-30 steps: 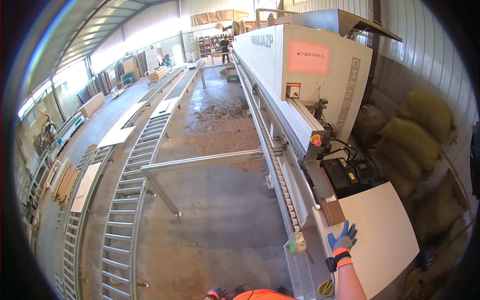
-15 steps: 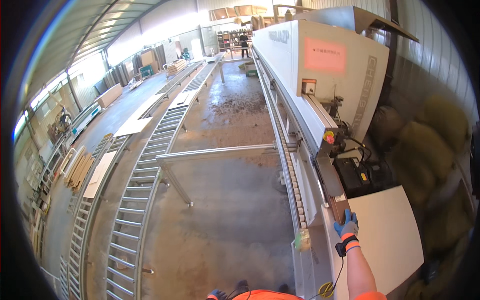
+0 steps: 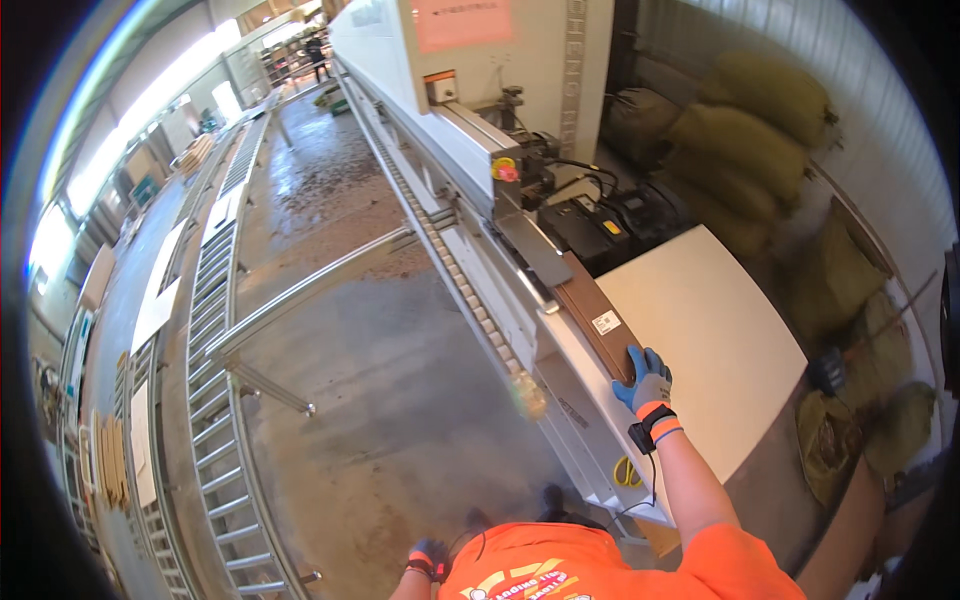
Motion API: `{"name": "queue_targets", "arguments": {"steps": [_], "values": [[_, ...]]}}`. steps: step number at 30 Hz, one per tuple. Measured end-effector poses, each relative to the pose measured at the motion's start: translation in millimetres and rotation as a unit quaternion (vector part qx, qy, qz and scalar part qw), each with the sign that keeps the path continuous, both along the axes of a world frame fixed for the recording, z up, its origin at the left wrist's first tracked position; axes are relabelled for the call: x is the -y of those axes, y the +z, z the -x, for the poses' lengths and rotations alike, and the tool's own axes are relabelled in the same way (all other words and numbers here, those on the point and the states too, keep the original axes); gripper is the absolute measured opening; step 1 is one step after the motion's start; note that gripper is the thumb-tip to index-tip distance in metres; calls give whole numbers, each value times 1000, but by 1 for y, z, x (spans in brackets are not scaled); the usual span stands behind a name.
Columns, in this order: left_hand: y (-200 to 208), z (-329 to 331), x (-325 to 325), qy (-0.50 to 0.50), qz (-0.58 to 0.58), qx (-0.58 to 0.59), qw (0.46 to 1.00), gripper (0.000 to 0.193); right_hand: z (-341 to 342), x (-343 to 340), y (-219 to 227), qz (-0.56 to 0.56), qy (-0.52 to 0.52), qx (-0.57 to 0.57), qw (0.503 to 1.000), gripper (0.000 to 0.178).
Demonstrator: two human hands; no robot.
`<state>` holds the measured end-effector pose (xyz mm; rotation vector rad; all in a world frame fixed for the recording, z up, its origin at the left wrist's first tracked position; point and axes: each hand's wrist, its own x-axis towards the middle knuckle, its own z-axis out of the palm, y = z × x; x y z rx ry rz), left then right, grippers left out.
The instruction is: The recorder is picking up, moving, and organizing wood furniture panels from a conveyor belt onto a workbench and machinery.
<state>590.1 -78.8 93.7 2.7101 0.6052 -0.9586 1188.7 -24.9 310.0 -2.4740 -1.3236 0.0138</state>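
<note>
My right hand (image 3: 645, 382), in a blue and grey glove with an orange and black wristband, grips the near end of a long brown board (image 3: 592, 310). Its thumb is on the left side and its fingers lie over the end and right side. A white label sits on the board's upper face. The board lies along the white machine's side ledge, with its far end beside a grey metal cover (image 3: 537, 250). Low beside my orange shirt hangs my left hand (image 3: 428, 556), gloved and strapped; its fingers are too small and dark to read.
A large pale panel (image 3: 705, 330) lies right of the board. Behind it are black machine parts (image 3: 625, 215) and stacked sacks (image 3: 750, 140). Yellow-handled scissors (image 3: 627, 472) rest by the ledge. Roller conveyors (image 3: 215, 400) run along the left. A person (image 3: 317, 58) stands far back.
The view has turned right and downward. More of the brown board shows beyond the grey cover, and my right hand stays at its near end.
</note>
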Motion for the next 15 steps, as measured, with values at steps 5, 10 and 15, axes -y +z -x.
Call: {"name": "queue_targets", "arguments": {"steps": [5,10,15], "values": [[-29,-17,-32,-80,38,-94,992,28,-5,67,-2,23,-77,29,996,78],[-46,-21,-58,-170,38,-33,984,23,-16,135,-11,46,-145,51,987,74],[-30,-73,-72,-332,4,-105,937,28,-23,219,-7,71,-244,61,965,67]]}}
